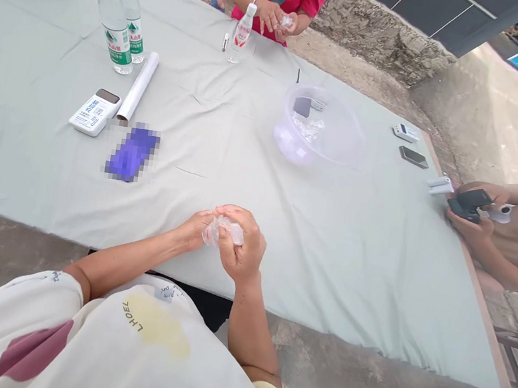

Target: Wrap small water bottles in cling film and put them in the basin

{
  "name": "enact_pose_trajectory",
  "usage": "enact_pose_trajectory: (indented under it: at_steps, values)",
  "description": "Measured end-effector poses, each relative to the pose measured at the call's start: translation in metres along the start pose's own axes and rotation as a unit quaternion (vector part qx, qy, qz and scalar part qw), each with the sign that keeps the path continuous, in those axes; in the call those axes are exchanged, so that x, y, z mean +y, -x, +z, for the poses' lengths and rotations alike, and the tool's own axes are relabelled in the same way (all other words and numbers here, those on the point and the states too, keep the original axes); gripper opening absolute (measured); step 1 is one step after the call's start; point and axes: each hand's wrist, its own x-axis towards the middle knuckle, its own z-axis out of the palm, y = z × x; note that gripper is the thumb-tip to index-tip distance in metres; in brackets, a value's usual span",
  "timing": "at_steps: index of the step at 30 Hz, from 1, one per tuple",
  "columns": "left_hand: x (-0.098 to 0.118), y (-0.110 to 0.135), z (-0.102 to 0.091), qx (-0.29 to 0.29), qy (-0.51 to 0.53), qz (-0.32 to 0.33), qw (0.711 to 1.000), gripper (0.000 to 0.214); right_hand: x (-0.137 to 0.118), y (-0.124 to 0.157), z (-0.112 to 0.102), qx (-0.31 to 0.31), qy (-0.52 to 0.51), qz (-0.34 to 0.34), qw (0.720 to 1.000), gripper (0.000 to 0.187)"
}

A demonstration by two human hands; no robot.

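A: Two hands are being logged. Anything being held?
B: Yes, a small crumpled clear plastic wrapper (224,231) is being pinched by the left hand (193,228) and clasped by the curled right hand (244,252).
A: Location?
B: It is being held over the near edge of the pale green tablecloth (337,255), well apart from the round clear plastic bowl (342,142).

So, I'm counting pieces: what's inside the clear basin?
The clear basin holds a heap of crumpled clear film. A dark rectangle shows at its far wall; inside or behind, I cannot tell. Anything under the heap is hidden.
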Motion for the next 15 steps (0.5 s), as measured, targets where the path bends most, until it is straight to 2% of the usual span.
enact_pose_trajectory:
  at_steps: [2,4,8,10,12,15]
  values:
    - [0.009,-0.005,-0.005,0.012,-0.01,0.026,1.0,0.02,0.006,-0.001,0.005,0.021,0.012,0.029,0.999,0.035]
    - [0.014,-0.011,-0.012,0.017,-0.034,0.075,0.996,0.025,0.016,-0.002,0.007,0.052,0.007,0.062,0.997,0.028]
    - [0.009,-0.028,-0.026,-0.022,-0.109,0.161,0.981,0.044,0.048,-0.014,0.007,0.149,-0.048,0.165,0.974,0.015]
    - [0.006,-0.037,-0.031,-0.044,-0.075,0.162,0.983,0.049,0.069,-0.026,0.006,0.184,-0.084,0.219,0.954,0.011]
    - [0.004,-0.046,-0.036,-0.051,0.01,0.155,0.986,0.054,0.091,-0.043,0.004,0.205,-0.098,0.25,0.941,0.008]
    - [0.005,-0.054,-0.042,-0.031,0.118,0.121,0.985,0.06,0.132,-0.075,0.003,0.232,-0.044,0.242,0.941,0.01]
